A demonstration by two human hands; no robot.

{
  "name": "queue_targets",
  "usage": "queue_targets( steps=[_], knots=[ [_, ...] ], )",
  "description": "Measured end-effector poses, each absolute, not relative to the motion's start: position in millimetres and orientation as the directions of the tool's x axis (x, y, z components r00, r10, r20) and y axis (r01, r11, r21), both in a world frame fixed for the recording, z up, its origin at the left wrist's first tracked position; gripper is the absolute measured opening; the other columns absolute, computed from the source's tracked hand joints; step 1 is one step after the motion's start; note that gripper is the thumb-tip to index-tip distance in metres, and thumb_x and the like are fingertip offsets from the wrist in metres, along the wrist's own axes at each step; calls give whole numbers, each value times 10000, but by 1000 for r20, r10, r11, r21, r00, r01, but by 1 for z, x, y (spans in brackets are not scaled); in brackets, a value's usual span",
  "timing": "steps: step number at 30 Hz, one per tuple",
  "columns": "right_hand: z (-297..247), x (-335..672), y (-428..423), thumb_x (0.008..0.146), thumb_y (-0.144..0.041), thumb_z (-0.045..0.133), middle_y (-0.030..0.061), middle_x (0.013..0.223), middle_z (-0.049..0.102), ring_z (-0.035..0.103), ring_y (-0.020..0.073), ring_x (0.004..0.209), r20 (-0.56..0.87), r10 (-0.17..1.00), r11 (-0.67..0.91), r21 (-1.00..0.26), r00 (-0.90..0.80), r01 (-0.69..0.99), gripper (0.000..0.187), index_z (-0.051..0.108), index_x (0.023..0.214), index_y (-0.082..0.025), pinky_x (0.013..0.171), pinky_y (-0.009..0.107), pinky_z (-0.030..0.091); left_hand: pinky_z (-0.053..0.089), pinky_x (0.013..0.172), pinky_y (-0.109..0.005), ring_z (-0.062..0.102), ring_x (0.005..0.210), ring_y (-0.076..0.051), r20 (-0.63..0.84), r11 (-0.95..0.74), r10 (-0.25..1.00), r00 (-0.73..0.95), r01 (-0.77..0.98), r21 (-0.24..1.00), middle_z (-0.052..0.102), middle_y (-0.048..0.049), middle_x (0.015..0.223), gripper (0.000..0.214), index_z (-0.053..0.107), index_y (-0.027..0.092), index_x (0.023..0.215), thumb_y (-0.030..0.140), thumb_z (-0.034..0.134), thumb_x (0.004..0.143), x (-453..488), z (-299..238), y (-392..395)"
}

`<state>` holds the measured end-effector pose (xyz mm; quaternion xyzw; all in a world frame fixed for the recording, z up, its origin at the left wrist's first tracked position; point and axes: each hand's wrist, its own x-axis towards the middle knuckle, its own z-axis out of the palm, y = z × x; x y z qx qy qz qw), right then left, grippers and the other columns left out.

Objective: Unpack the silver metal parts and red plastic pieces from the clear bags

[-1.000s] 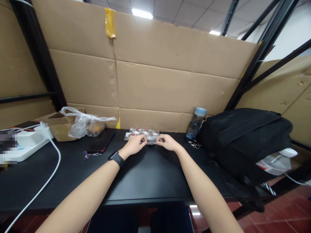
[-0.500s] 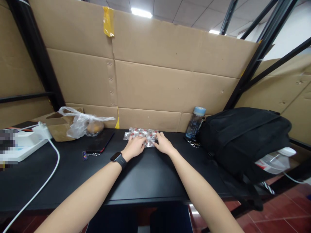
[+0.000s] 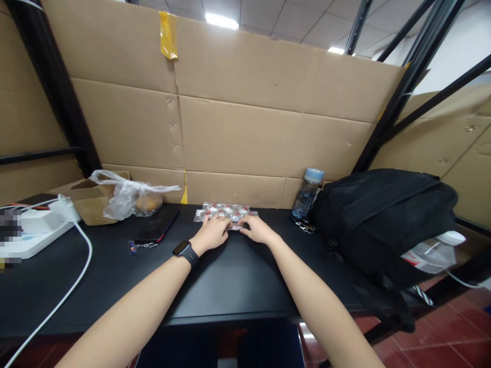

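A small pile of clear plastic packets (image 3: 224, 209) with red and white pieces inside lies at the back of the black table (image 3: 238, 276), against the cardboard wall. My left hand (image 3: 212, 233), with a black watch on its wrist, rests on the pile's near edge with its fingers stretched forward. Beside it, my right hand (image 3: 256, 230) lies the same way. The fingertips of both hands almost meet over the front packet. Neither hand lifts anything.
Left of the pile lie a black phone (image 3: 157, 227) with a keyring, a clear bag (image 3: 130, 197) over a brown box, and a white power strip (image 3: 34, 230) with a white cable. On the right stand a water bottle (image 3: 308, 193), keys and a black backpack (image 3: 387, 220).
Both hands went from pinching a packet just in front of the pile to lying flat on the pile. They have since drawn closer together.
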<state>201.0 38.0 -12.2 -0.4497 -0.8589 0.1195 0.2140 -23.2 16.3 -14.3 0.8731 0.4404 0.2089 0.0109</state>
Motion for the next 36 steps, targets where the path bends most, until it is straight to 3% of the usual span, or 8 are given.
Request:
queue_targets(
  steps=[4,8,11,14,19,24,30,36],
  knots=[
    [-6,203,38,912,-220,607,43,996,755,682,189,903,322,826,563,-472,-462,679,164,743,1005,-215,842,277,474,310,1045,-466,611,1102,-271,387,-565,810,441,765,310,720,-68,1059,223,633,246,1093,223,481,932,-20,-14,21],
    [-11,200,41,867,-263,672,41,867,754,689,193,833,305,895,443,-521,-325,730,114,753,927,-210,788,265,476,350,1016,-440,658,997,-246,372,-490,862,343,752,441,729,-39,967,274,566,254,1195,244,499,929,-16,-16,23],
    [-17,196,44,832,-289,708,47,839,748,693,203,819,294,946,283,-552,-135,784,133,738,940,-217,786,281,485,343,1032,-479,588,1140,-284,354,-510,850,390,776,371,673,-74,1138,268,591,257,1155,275,562,889,-15,-20,20],
    [-17,198,46,849,-317,679,64,915,756,699,208,868,327,945,225,-599,-22,769,163,720,976,-223,807,292,491,333,1046,-539,478,1262,-337,324,-551,824,464,790,270,562,-79,1310,287,632,304,1154,311,598,869,-16,-23,17],
    [-8,214,50,848,-307,645,72,975,747,686,212,925,354,935,229,-592,-6,772,154,710,943,-205,834,302,485,322,1078,-554,421,1310,-348,310,-584,803,509,776,238,508,-86,1388,336,633,312,1218,322,588,886,-17,-23,15],
    [-7,225,55,844,-348,644,90,1002,722,663,217,962,374,927,183,-540,39,821,193,720,944,-202,863,316,476,290,1119,-532,483,1303,-288,327,-678,732,598,690,254,582,-61,1381,331,635,289,1206,215,503,911,-15,-22,14],
    [-10,226,57,852,-377,629,82,1003,713,650,207,957,361,931,154,-524,54,838,212,718,939,-205,850,302,459,314,1132,-489,490,1334,-296,255,-701,713,654,672,237,511,-52,1491,388,625,301,1296,284,531,920,-13,-25,15],
    [-10,225,56,870,-404,614,78,993,705,640,201,942,352,935,160,-518,39,840,221,709,910,-208,828,292,444,249,1139,-591,457,1349,-323,227,-684,729,646,698,211,502,-43,1495,415,596,356,1343,337,526,934,-14,-28,16]
  ],
)
